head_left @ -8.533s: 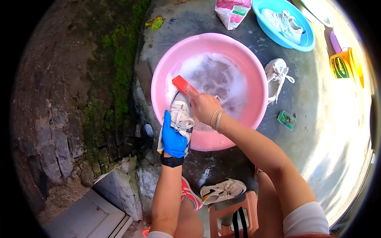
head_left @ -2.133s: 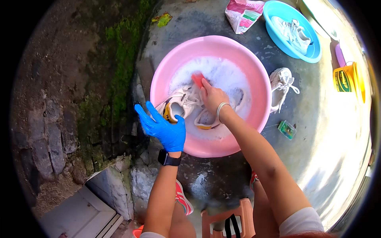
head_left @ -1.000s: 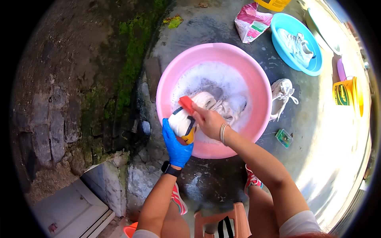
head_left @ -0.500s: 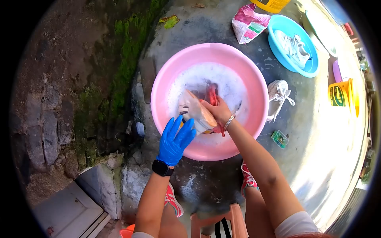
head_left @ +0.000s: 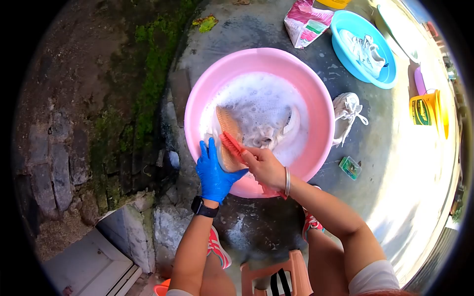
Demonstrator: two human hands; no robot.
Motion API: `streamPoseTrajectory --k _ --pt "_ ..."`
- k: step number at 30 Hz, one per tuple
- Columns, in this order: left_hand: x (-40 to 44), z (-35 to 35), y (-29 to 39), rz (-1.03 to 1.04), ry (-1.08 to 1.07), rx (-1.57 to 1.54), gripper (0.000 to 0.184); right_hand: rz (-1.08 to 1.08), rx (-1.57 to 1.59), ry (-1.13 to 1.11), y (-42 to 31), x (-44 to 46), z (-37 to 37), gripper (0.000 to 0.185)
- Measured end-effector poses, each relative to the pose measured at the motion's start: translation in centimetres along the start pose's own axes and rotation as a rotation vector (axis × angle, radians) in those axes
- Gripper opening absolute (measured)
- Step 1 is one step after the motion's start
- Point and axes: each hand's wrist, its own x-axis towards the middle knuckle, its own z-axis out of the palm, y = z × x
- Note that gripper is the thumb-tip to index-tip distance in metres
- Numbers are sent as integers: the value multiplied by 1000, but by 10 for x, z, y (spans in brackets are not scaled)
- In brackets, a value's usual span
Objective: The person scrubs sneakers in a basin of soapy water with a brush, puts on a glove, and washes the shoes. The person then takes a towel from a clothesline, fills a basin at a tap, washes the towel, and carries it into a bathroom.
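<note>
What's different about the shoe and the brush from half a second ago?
The left hand, open beside the shoe before, now holds it, farther left in the pink basin. The red brush moved left and nearer the person, onto the tan sole. The right hand still grips it. The blue basin stayed put.

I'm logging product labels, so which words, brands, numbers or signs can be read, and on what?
None reads clearly.
Yellow bucket: green label, its lettering too small and blurred.
Pink-and-white bag: any wording too small to make out.
</note>
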Motion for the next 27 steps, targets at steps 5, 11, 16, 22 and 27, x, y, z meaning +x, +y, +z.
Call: streamPoseTrajectory --k 5,11,16,22,27 --pt "8 12 -16 84 94 -259 90 -320 -390 133 17 -7 6 38" --pt "10 -4 -8 -177 -24 -667 71 -65 -1161 208 15 130 -28 33" --pt "17 -32 -22 -404 -104 -1074 64 -114 -388 433 31 131 -27 34" --pt "6 -29 -13 -293 -136 -968 70 -404 -358 225 24 1 25 38" --pt "6 -38 -1 206 -179 -268 72 -163 -1021 325 9 89 -22 43"
